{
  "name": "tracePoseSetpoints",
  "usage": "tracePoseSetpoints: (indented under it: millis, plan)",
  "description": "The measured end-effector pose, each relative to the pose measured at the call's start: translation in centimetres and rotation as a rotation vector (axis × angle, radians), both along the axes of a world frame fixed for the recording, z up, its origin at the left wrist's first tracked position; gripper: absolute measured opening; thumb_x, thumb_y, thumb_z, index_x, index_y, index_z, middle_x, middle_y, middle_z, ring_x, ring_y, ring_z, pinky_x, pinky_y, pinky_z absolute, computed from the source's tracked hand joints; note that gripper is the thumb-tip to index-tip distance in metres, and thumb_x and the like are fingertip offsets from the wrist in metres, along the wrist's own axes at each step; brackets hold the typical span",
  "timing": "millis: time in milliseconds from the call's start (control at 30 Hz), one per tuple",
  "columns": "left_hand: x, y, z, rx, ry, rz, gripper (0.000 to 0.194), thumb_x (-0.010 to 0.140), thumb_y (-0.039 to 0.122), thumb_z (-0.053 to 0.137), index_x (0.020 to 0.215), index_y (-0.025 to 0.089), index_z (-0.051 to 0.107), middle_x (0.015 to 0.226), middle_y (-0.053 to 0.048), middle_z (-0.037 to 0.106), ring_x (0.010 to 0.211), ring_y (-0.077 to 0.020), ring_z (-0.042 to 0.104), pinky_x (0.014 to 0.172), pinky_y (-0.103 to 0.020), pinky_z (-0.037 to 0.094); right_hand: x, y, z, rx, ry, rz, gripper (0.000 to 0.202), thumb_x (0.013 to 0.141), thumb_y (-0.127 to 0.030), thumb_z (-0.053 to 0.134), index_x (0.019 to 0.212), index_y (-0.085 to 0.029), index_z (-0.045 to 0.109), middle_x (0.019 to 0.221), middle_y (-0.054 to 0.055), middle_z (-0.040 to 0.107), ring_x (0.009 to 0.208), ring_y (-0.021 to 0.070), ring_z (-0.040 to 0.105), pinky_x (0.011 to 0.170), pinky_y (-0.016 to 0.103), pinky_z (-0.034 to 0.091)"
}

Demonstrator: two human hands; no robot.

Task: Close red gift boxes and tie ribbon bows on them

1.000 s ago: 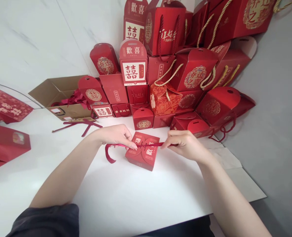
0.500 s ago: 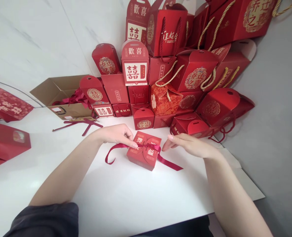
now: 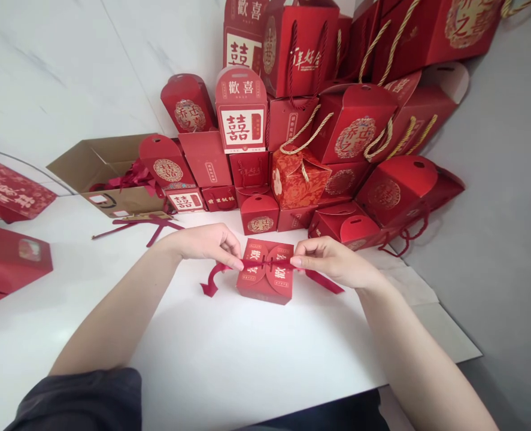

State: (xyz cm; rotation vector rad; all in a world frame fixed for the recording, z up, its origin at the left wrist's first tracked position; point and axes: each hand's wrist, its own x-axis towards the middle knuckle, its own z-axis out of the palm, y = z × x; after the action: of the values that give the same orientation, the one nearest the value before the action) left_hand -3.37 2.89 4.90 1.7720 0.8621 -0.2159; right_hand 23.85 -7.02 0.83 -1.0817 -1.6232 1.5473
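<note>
A small red gift box (image 3: pixel 265 290) with interlocking rounded flaps and pale lettering sits on the white table. Across its top runs a dark red ribbon (image 3: pixel 323 280), crossed at the middle where the flaps meet. My left hand (image 3: pixel 218 246) pinches the ribbon at the box's left edge, and a loose tail curls down beyond it onto the table. At the right edge my right hand (image 3: pixel 325 258) pinches the other end between thumb and fingers, its tail trailing to the right. Between the two hands the ribbon looks taut.
Behind stands a stack of red gift boxes (image 3: pixel 247 170), some with rope handles. An open cardboard box (image 3: pixel 108 155) holding red ribbons is at back left, with loose ribbon strips (image 3: pixel 157 226) in front. More red boxes (image 3: pixel 14 257) lie far left. A grey wall (image 3: pixel 507 197) borders the right.
My right hand has moved left and taken hold of the ribbon's right end. The ribbon is now straighter, and the gift box has turned slightly.
</note>
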Motion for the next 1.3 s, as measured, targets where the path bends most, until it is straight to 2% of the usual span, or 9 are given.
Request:
tracePoseSetpoints:
  millis: [167, 333, 433, 567, 667, 767, 1000, 1133, 1300]
  plan:
    - [-0.6, 0.7, -0.3, -0.001, 0.043, -0.087, 0.024, 0.066, 0.039, 0.079, 0.071, 0.016, 0.074, 0.063, -0.001, 0.067, 0.057, -0.0102, 0.057, 0.053, -0.019, 0.042, 1.0, 0.4, -0.4, -0.017, -0.122, 0.042, 0.036, 0.081, -0.051, 0.067, 0.069, -0.017, 0.060, 0.059, -0.004, 0.051, 0.051, 0.0073, 0.036, 0.051, 0.025, 0.027]
    - [-1.6, 1.7, -0.6, -0.108, -0.017, -0.237, 0.019, 0.070, 0.036, 0.078, 0.074, 0.017, 0.077, 0.065, -0.006, 0.067, 0.057, -0.0135, 0.060, 0.055, -0.022, 0.047, 1.3, 0.5, -0.8, -0.018, -0.131, 0.058, 0.037, 0.079, -0.052, 0.068, 0.071, -0.016, 0.062, 0.063, -0.001, 0.056, 0.056, 0.0093, 0.041, 0.053, 0.026, 0.030]
    - [-1.6, 1.9, -0.2, -0.028, -0.169, -0.310, 0.012, 0.069, 0.032, 0.079, 0.074, 0.021, 0.079, 0.080, -0.007, 0.069, 0.072, -0.0149, 0.063, 0.068, -0.023, 0.051, 1.2, 0.5, -0.8, -0.024, -0.139, 0.057, 0.038, 0.079, -0.053, 0.067, 0.071, -0.017, 0.061, 0.062, -0.002, 0.055, 0.055, 0.0090, 0.040, 0.052, 0.025, 0.030]
    - [-0.5, 1.3, 0.2, 0.092, -0.432, -0.227, 0.010, 0.068, 0.032, 0.081, 0.072, 0.023, 0.080, 0.125, -0.011, 0.065, 0.115, -0.0251, 0.059, 0.101, -0.033, 0.045, 0.9, 0.5, -0.6, -0.029, -0.145, 0.060, 0.039, 0.079, -0.054, 0.067, 0.069, -0.016, 0.060, 0.061, -0.002, 0.053, 0.053, 0.0078, 0.039, 0.050, 0.024, 0.029]
    - [0.7, 0.5, -0.4, 0.038, -0.594, -0.175, 0.015, 0.068, 0.036, 0.081, 0.066, 0.021, 0.078, 0.123, -0.014, 0.067, 0.128, -0.0296, 0.053, 0.112, -0.042, 0.036, 0.7, 0.6, -0.6, -0.025, -0.156, 0.055, 0.040, 0.079, -0.055, 0.066, 0.070, -0.016, 0.060, 0.060, -0.003, 0.052, 0.052, 0.0073, 0.038, 0.048, 0.024, 0.028]
    - [1.7, -0.3, -1.5, -0.035, -0.679, -0.098, 0.016, 0.072, 0.036, 0.078, 0.070, 0.021, 0.079, 0.099, -0.014, 0.076, 0.121, -0.0277, 0.059, 0.108, -0.044, 0.040, 0.7, 0.6, -0.8, -0.016, -0.166, 0.054, 0.041, 0.079, -0.056, 0.066, 0.070, -0.016, 0.060, 0.059, -0.003, 0.051, 0.052, 0.0074, 0.037, 0.048, 0.024, 0.028]
    - [3.3, -1.7, -2.7, -0.031, -0.663, 0.312, 0.019, 0.073, 0.034, 0.078, 0.077, 0.015, 0.077, 0.074, -0.007, 0.075, 0.076, -0.0158, 0.069, 0.079, -0.030, 0.054, 0.7, 0.7, -1.2, -0.013, -0.151, 0.062, 0.041, 0.080, -0.056, 0.065, 0.073, -0.016, 0.060, 0.060, -0.004, 0.050, 0.051, 0.0074, 0.036, 0.048, 0.024, 0.028]
    - [3.6, -2.1, -2.2, 0.044, -0.614, 0.305, 0.018, 0.070, 0.028, 0.081, 0.082, 0.016, 0.077, 0.079, -0.005, 0.075, 0.075, -0.0125, 0.067, 0.078, -0.025, 0.052, 0.5, 0.6, -1.3, -0.014, -0.112, 0.068, 0.040, 0.080, -0.055, 0.066, 0.072, -0.016, 0.059, 0.060, -0.004, 0.049, 0.053, 0.0074, 0.037, 0.050, 0.024, 0.029]
    - [3.4, -2.2, -1.4, 0.163, -0.428, 0.177, 0.028, 0.070, 0.031, 0.080, 0.093, 0.014, 0.077, 0.076, -0.005, 0.074, 0.070, -0.0128, 0.064, 0.073, -0.025, 0.050, 0.7, 0.7, -0.8, 0.009, -0.122, 0.060, 0.038, 0.080, -0.053, 0.066, 0.071, -0.016, 0.062, 0.061, -0.003, 0.052, 0.054, 0.0078, 0.039, 0.051, 0.024, 0.031]
